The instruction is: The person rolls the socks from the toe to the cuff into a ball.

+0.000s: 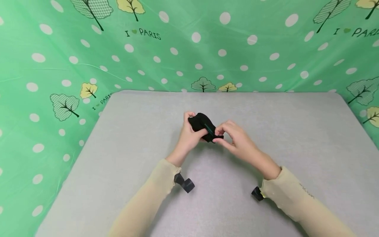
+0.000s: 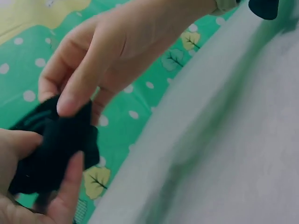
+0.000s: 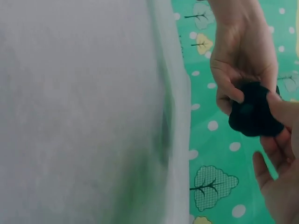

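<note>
Above the middle of the grey table, both hands hold a small, soft black cloth bundle [image 1: 197, 122]. A thin dark green streak runs across its top in the head view. My left hand [image 1: 188, 135] grips the bundle from the left, thumb on the near side and fingers round the far edge. At its right end, my right hand [image 1: 238, 140] pinches a corner between thumb and fingers. The left wrist view shows the folded black cloth [image 2: 58, 140] between the two hands. In the right wrist view, the bundle [image 3: 254, 112] looks rounded and its inside is hidden.
The grey table [image 1: 124, 138] has rounded far corners. Behind and left of it hangs a green dotted sheet [image 1: 177, 39] printed with trees. Small black wrist cameras [image 1: 188, 185] stick out by the beige sleeves [image 1: 142, 200], over the table.
</note>
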{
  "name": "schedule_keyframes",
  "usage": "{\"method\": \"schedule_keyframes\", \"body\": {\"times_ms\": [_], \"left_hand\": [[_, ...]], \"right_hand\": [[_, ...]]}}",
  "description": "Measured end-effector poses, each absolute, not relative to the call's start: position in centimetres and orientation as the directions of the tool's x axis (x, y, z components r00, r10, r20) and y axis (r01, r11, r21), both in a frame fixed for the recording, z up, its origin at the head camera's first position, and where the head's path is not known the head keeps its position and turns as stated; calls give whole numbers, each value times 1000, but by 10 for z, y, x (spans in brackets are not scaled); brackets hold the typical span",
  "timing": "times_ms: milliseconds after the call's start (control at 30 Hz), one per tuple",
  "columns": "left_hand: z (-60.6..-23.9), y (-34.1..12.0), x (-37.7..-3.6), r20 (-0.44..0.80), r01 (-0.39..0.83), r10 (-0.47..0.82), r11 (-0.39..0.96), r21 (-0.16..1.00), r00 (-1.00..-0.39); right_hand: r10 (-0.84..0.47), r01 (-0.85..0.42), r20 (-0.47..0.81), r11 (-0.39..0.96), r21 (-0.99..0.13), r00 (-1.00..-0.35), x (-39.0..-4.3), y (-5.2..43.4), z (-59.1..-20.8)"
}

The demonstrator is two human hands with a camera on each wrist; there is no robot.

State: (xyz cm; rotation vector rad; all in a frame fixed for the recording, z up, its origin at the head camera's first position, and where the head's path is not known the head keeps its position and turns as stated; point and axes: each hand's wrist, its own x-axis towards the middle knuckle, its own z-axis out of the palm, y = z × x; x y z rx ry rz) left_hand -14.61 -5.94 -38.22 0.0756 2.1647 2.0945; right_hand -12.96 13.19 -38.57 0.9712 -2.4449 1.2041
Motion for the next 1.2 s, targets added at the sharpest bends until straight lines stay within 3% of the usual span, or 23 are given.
{"method": "schedule_keyframes", "body": {"times_ms": [167,300,533,667,1000,1100,1200], "left_hand": [[-376,-64,-144,-120,-119,247,19,993,-962],[-373,-69,-143,-104,-87,324,66,994,-940],[-378,-66,-141,-18,0,243,77,997,-970],[-381,-62,-141,61,90,173,165,982,-983],[-380,-56,-142,195,212,85,446,870,-977],[-379,-57,-144,179,219,132,433,874,-975],[-378,-60,-145,127,188,202,322,928,-971]], "right_hand": [[-360,-512,376,453,-730,-854,-132,134,-385],[-308,-410,300,408,-816,-903,-134,139,-385],[-276,-280,202,284,-917,-940,-135,141,-387],[-259,-224,163,228,-948,-952,-133,140,-389],[-198,-278,235,230,-933,-952,-124,128,-389],[-173,-231,193,240,-943,-966,-126,128,-388],[-126,-142,115,234,-962,-985,-129,132,-389]]}}
